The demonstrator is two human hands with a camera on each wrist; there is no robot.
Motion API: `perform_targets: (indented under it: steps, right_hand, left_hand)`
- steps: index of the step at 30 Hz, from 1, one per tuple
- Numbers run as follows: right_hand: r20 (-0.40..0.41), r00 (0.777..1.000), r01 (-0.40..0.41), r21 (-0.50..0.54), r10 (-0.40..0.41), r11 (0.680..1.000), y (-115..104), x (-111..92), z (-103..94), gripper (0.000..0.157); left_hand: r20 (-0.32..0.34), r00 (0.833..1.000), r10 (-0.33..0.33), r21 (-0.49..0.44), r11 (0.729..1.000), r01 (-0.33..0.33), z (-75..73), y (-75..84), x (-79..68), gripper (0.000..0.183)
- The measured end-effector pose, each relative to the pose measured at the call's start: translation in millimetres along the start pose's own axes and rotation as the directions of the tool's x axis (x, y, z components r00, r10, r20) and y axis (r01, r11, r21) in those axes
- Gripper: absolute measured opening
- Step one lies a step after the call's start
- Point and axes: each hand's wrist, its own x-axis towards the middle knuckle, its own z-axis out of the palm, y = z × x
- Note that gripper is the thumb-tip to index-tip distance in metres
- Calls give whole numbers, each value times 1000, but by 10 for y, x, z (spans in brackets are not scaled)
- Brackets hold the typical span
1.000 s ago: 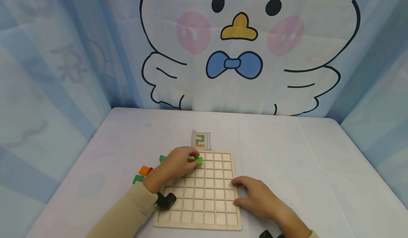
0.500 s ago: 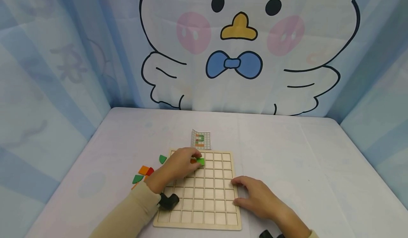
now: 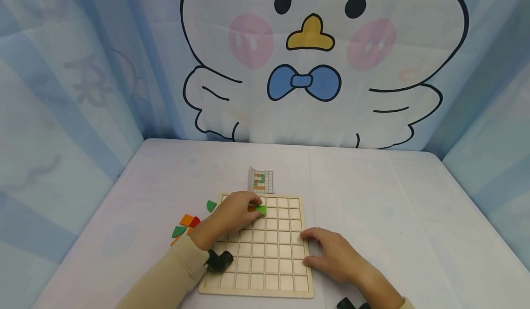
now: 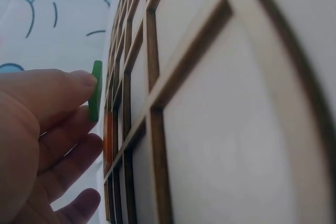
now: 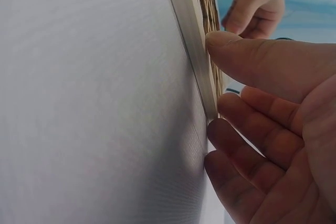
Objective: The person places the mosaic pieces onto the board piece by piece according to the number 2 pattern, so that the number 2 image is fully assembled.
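Observation:
My left hand (image 3: 233, 211) is over the far left part of the wooden grid board (image 3: 265, 292), its thumb and fingers pinching a bright green tile (image 3: 260, 209). In the left wrist view the green tile (image 4: 95, 92) stands on edge, slightly off the board surface. An orange tile (image 4: 108, 140) sits in a cell beneath those fingers. Against the board's right edge rests my right hand (image 3: 337, 256), thumb and fingertips touching the rim, fingers loosely bent. Part of the board is hidden by the left hand and forearm.
Left of the board lie loose tiles: a green rounded one (image 3: 211, 206), an orange one (image 3: 187, 220), a red one (image 3: 194, 222) and another green one (image 3: 179, 231). A small printed pattern card (image 3: 261, 181) stands behind the board. A black wrist camera (image 3: 220, 261) hangs over the board.
My left hand shifted slightly to the right with the green tile, then held still over the last half second. The right hand has stayed at the board's edge.

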Motion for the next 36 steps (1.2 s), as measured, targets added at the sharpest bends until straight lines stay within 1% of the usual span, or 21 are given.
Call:
perform_targets:
  steps: [7, 13, 36]
  right_hand:
    - [-5, 1000, -1, -4, 1, 1000, 6, 3, 8, 48]
    - [-6, 1000, -9, 0, 9, 1000, 5, 3, 15, 48]
    - [-13, 1000, -9, 3, 9, 1000, -13, -2, 6, 47]
  left_hand:
    - [13, 1000, 9, 3, 1000, -9, 6, -22, 5, 23]
    - [24, 1000, -4, 12, 1000, 4, 7, -19, 7, 22]
    - [16, 1000, -1, 27, 1000, 0, 2, -10, 14, 24]
